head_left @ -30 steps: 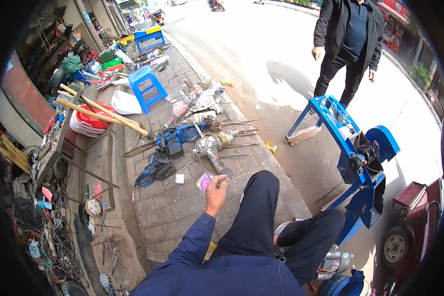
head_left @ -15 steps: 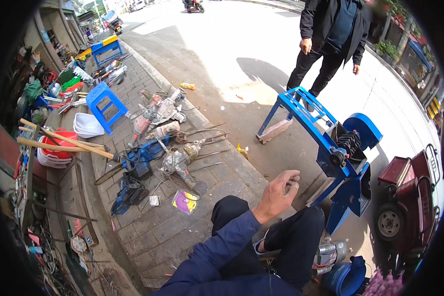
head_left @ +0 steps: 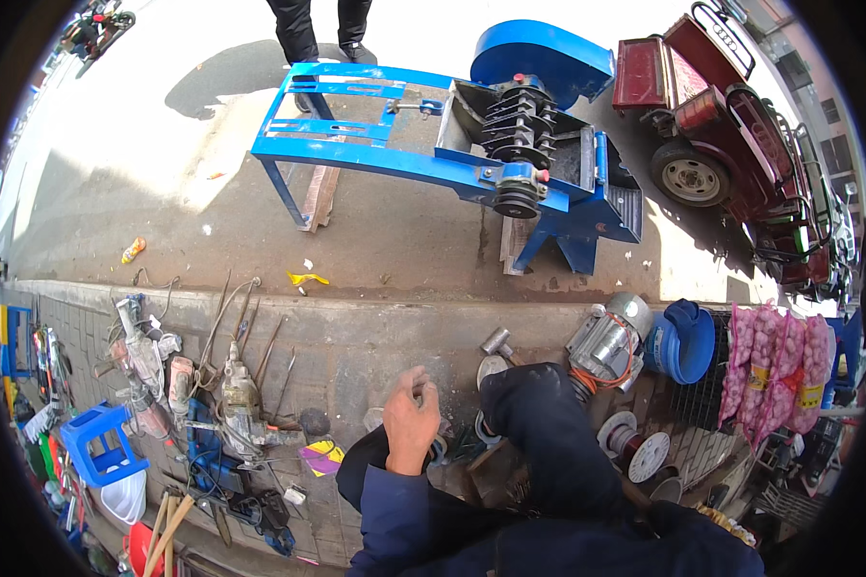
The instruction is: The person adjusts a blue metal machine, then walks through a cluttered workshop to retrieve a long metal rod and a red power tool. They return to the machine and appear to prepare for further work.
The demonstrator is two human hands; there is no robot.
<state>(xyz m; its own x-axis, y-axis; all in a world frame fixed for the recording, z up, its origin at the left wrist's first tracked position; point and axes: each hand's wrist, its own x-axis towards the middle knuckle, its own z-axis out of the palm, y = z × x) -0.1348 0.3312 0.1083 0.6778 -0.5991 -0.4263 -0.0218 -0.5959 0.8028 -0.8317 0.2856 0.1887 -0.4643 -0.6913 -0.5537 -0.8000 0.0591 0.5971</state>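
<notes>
My left hand [head_left: 412, 420] is raised above the pavement, over my bent knees. Its fingers are curled in toward the thumb, and I see nothing between them. It touches none of the things around it. A yellow and purple packet [head_left: 322, 458] lies on the paving to its left. Beyond the kerb stands a blue machine [head_left: 375, 159] on a metal frame, with a row of dark blades [head_left: 520, 125] and a round blue cover [head_left: 539, 58]. My right hand is out of sight.
Used power tools [head_left: 241, 394] and a blue stool [head_left: 101, 442] are at left. To the right are a hammer [head_left: 496, 341], a motor [head_left: 611, 337], a spool [head_left: 649, 458], a blue bucket [head_left: 681, 346] and pink mesh bags [head_left: 775, 370]. A red three-wheeler [head_left: 693, 106] and a person's legs [head_left: 296, 29] are beyond.
My view has turned to the right, so the blue machine and the tools sit further left. My left hand stays raised with curled fingers. More goods at right have come into sight.
</notes>
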